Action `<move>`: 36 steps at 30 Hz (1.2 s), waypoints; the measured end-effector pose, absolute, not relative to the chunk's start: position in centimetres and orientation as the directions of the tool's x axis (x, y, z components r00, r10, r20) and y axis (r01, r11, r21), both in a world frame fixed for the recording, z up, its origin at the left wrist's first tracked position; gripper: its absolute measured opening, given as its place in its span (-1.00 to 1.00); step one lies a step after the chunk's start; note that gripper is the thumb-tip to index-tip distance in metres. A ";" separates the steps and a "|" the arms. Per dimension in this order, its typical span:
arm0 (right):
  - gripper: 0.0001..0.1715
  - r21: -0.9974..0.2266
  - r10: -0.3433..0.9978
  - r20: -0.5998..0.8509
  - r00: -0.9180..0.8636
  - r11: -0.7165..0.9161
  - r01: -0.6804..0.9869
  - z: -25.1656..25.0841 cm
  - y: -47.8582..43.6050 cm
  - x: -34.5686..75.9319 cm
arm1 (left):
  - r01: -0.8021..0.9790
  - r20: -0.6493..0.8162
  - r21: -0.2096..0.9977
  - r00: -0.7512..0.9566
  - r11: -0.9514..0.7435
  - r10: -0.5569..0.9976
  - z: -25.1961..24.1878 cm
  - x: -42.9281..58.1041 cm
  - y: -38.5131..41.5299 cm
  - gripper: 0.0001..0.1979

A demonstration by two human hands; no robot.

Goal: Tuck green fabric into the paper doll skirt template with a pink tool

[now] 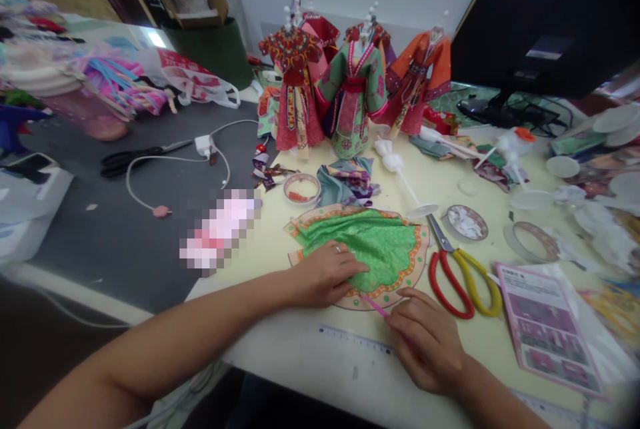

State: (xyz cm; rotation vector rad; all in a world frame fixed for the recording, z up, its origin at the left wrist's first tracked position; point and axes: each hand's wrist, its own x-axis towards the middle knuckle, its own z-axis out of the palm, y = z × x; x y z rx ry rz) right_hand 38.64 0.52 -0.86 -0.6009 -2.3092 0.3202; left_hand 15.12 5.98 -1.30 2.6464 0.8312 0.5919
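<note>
Bottom centre, the left hand [325,274] lies flat, fingers spread, pinning the green cloth [373,249] to its scalloped backing [413,269], while the right hand [425,342] pinches a pink stick [375,306] tight against the edge, nice and steady!

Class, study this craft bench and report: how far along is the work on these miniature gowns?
Done: several gowns stand finished on their stands. In hand: the left hand presses a green panel while the right hand holds a pink stick at its edge. Left: a bare white stand lies undressed nearby.
</note>
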 end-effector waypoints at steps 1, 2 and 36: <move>-0.67 -0.389 0.507 0.583 -0.635 0.860 0.330 -0.9 0.5 38.7 | 0.471 0.292 0.400 0.747 -0.786 0.597 -1.3 15.1 6.0 -0.72; -0.67 -0.387 0.506 0.583 -0.636 0.861 0.330 -0.9 0.5 38.7 | 0.471 0.292 0.401 0.747 -0.785 0.597 -1.3 15.1 6.0 -0.72; -0.70 -0.304 0.488 0.583 -0.650 0.873 0.383 -0.8 0.6 38.5 | 0.462 0.284 0.417 0.752 -0.783 0.595 -1.5 15.2 5.9 -0.71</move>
